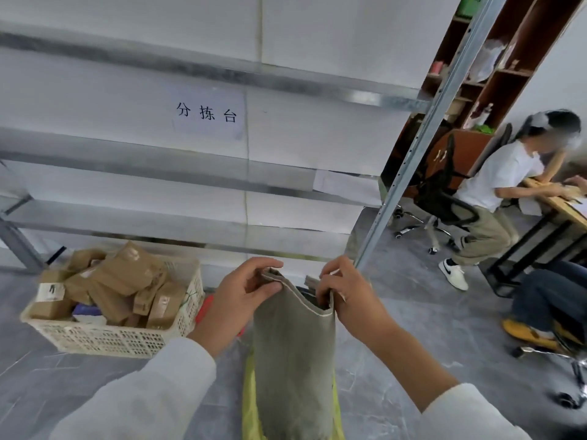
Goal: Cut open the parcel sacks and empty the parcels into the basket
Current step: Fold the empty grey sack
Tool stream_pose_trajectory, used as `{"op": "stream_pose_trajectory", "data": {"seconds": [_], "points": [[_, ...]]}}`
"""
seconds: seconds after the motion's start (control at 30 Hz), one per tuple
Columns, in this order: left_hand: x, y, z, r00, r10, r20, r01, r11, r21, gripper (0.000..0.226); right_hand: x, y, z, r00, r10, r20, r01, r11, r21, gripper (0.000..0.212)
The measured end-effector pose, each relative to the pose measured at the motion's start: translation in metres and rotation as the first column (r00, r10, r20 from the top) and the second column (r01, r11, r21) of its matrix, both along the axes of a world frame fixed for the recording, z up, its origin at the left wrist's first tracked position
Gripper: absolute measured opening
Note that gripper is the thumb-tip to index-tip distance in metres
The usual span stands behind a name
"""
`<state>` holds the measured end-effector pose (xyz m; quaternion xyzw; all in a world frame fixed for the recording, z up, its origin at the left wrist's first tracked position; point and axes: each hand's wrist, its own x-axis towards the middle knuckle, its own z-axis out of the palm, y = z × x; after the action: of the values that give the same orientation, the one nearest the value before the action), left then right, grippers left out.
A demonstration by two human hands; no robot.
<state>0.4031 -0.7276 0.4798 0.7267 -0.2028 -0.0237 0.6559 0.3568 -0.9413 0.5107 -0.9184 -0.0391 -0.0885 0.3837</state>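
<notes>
Head view puts your two hands at the mouth of the grey sack (295, 360), which hangs upright between them over the grey floor, just right of the basket (104, 339). Your left hand (241, 296) pinches the left edge of the mouth, thumb laid across the near side of the cloth and fingers curled over the top of the fold. Your right hand (343, 293) grasps the right edge, its fingers hooked over the rim and its knuckles turned toward you. The two edges are drawn a little apart, so the mouth gapes as a narrow dark slit; what lies inside is too shadowed to make out, perhaps something flat against the far wall. A yellow sack (251, 392) shows along both sides of the grey one lower down, and a red object (203, 308) peeks out behind your left wrist. The white lattice basket sits on the floor to your left, heaped with brown parcels (127, 274); some carry small pale labels, but their print is too blurred to read. On the paper-covered shelving (158, 182) behind, a sheet (208, 112) bears the characters 分拣台 in black. To the right, a seated person (502, 185) in a white top leans on a wooden desk (568, 211).
</notes>
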Motion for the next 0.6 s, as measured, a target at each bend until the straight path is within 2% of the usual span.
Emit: {"op": "stream_pose_trajectory", "data": {"seconds": [0.1, 0.17, 0.23, 0.27, 0.33, 0.37, 0.43, 0.53, 0.6], "points": [[0.023, 0.006, 0.000, 0.977, -0.048, -0.209, 0.019, 0.990, -0.138, 0.052, 0.024, 0.023, 0.008, 0.998, 0.052, 0.021, -0.055, 0.969, 0.242, 0.031], [0.034, 0.010, -0.004, 0.956, -0.111, -0.273, 0.072, 0.986, -0.150, 0.068, 0.034, 0.036, 0.008, 0.998, 0.064, -0.021, -0.050, 0.912, 0.408, 0.038], [0.039, 0.012, -0.012, 0.928, -0.187, -0.322, 0.136, 0.975, -0.176, 0.078, 0.043, 0.048, 0.005, 0.993, 0.090, -0.078, -0.037, 0.855, 0.517, 0.032], [0.040, 0.013, -0.016, 0.916, -0.214, -0.341, 0.154, 0.969, -0.195, 0.076, 0.047, 0.055, 0.004, 0.987, 0.123, -0.105, -0.043, 0.825, 0.563, 0.028], [0.044, 0.018, -0.021, 0.926, -0.196, -0.322, 0.147, 0.974, -0.170, 0.053, 0.052, 0.064, 0.000, 0.981, 0.164, -0.104, -0.091, 0.859, 0.505, 0.030], [0.046, 0.022, -0.021, 0.948, -0.147, -0.282, 0.118, 0.986, -0.116, 0.038, 0.053, 0.065, -0.001, 0.981, 0.165, -0.098, -0.100, 0.875, 0.473, 0.031], [0.051, 0.030, -0.021, 0.982, 0.014, -0.191, -0.011, 1.000, 0.018, 0.019, 0.055, 0.067, 0.002, 0.982, 0.126, -0.139, -0.037, 0.856, 0.515, 0.024], [0.057, 0.038, -0.028, 0.973, 0.199, -0.117, -0.193, 0.979, 0.061, 0.016, 0.057, 0.067, 0.004, 0.967, 0.104, -0.232, 0.057, 0.803, 0.594, 0.019], [0.059, 0.041, -0.031, 0.956, 0.227, -0.187, -0.230, 0.973, 0.008, 0.017, 0.059, 0.074, 0.004, 0.957, 0.150, -0.248, -0.002, 0.859, 0.511, 0.029]]}}
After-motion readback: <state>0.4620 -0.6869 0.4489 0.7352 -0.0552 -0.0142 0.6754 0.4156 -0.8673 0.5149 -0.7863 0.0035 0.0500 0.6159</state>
